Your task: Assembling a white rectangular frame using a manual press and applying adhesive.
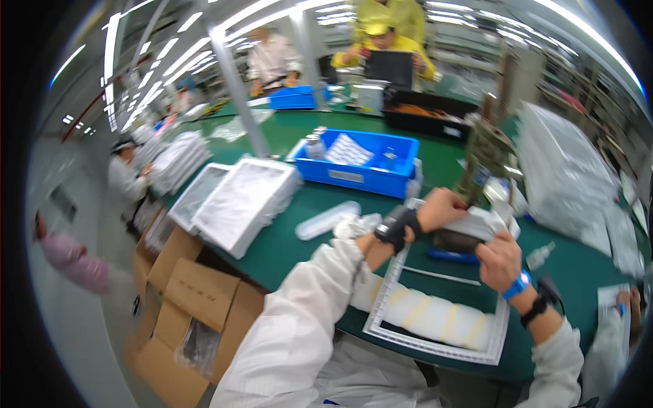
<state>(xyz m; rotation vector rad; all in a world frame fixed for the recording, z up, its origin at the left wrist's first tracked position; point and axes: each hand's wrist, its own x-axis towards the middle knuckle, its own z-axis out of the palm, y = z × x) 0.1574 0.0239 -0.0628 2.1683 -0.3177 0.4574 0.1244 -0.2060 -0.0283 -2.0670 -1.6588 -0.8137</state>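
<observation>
Overhead strip lts (pixel 190 22) lit area brightly; plastic-wrapped stack (pixel 561 173) showed glare. Bkgd was soft; fisheye bent lines near blk rim.

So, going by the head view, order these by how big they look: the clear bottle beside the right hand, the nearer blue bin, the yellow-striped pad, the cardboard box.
1. Cardboard box
2. Blue bin and pad: too alike to rank, and the pad is nearer the camera.
3. Bottle

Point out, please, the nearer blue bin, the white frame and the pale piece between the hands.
Blue bin (pixel 378 185), head view: front wall.
White frame (pixel 435 347), head view: near bar.
Pale piece (pixel 476 224), head view: upper side.
</observation>
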